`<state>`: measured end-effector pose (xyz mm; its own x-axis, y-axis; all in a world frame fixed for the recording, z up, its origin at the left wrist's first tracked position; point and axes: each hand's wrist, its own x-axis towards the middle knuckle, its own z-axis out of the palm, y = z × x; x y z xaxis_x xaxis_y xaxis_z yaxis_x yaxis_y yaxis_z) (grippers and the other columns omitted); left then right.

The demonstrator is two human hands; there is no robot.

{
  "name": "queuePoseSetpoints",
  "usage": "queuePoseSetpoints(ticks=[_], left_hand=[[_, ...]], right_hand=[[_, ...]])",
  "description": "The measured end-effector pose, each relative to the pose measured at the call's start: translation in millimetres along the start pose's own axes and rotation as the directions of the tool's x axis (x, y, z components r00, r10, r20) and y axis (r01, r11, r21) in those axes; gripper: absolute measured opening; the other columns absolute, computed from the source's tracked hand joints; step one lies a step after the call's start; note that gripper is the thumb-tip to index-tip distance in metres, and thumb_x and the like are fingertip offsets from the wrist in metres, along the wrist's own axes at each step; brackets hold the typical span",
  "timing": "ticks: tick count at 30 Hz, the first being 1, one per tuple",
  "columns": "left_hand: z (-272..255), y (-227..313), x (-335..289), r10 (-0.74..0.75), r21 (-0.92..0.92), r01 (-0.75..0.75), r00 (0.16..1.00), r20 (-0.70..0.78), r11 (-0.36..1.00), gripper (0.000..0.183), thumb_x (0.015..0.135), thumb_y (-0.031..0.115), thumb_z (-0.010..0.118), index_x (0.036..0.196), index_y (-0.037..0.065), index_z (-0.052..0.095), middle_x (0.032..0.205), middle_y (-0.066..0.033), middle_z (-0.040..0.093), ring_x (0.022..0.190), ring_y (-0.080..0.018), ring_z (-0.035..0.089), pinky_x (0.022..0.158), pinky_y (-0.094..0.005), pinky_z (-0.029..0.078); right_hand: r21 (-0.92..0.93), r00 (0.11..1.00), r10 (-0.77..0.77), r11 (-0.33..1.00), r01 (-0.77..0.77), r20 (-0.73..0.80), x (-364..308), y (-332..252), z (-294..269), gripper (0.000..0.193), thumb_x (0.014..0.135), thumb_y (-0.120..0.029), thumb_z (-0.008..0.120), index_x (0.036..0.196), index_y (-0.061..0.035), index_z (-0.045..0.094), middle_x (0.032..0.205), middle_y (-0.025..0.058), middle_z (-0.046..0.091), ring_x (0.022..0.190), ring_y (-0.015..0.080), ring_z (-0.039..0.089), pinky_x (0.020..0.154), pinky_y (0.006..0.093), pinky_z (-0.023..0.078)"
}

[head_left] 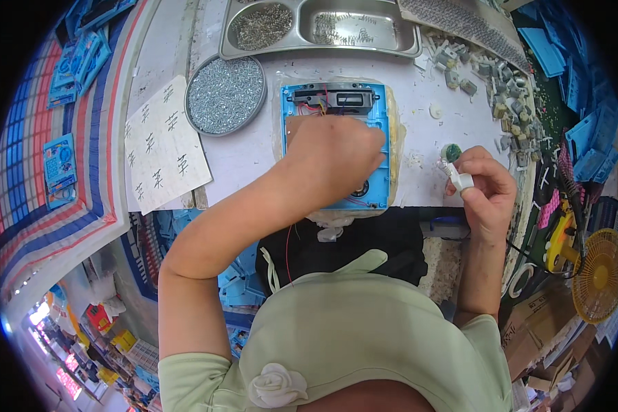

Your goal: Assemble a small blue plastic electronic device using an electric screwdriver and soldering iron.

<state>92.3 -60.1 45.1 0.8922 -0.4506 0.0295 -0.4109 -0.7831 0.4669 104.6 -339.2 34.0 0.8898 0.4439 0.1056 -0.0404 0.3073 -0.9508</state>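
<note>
A blue plastic housing (382, 103) lies face down on the table in front of me, with a black module (336, 100), thin coloured wires and a round dark part inside. Over its middle, my left hand (336, 154) is curled closed. Its fingertips, and whatever they hold, are hidden beneath the hand; a brown flat piece (294, 129) shows beside it. To the right of the housing, my right hand (486, 184) pinches a small white plastic part (462, 180) between thumb and fingers. Just past those fingertips is a small round green piece (451, 152).
A round tray of small screws (226, 95) stands left of the housing, beside a paper sheet (165, 147). At the back, a metal tray (360, 49) holds springs. Several small grey-white parts (505, 103) lie loose at right. A yellow fan (599, 276) stands lower right.
</note>
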Motion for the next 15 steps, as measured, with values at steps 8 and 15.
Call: queuePoseSetpoints(ticks=[8, 15], left_hand=[[3, -1, 3, -0.052, -0.119, 0.041, 0.994, -0.097, 0.992, 0.012, 0.087, 0.017, 0.072, 0.090, 0.006, 0.071, 0.072, -0.0130, 0.069, 0.065, -0.0307, 0.068, 0.059, -0.0398, 0.053], [-14, -17, -27, -0.314, -0.588, 0.185, 0.941, -0.123, 0.788, 0.009, 0.092, 0.007, 0.071, 0.091, -0.002, 0.067, 0.078, -0.0058, 0.070, 0.068, -0.0092, 0.067, 0.059, -0.0256, 0.053]], right_hand=[[-0.600, 0.990, -0.072, 0.789, 0.130, 0.120, 14, -15, 14, 0.033, 0.077, 0.007, 0.075, 0.109, 0.0021, 0.072, 0.100, 0.0112, 0.065, 0.085, 0.0190, 0.063, 0.072, 0.0301, 0.053], [-0.808, 0.884, -0.059, 0.381, 0.449, 0.464, 44, -18, 53, 0.032, 0.071, 0.005, 0.075, 0.102, -0.0026, 0.072, 0.092, 0.0095, 0.065, 0.081, 0.0277, 0.064, 0.068, 0.0350, 0.053]])
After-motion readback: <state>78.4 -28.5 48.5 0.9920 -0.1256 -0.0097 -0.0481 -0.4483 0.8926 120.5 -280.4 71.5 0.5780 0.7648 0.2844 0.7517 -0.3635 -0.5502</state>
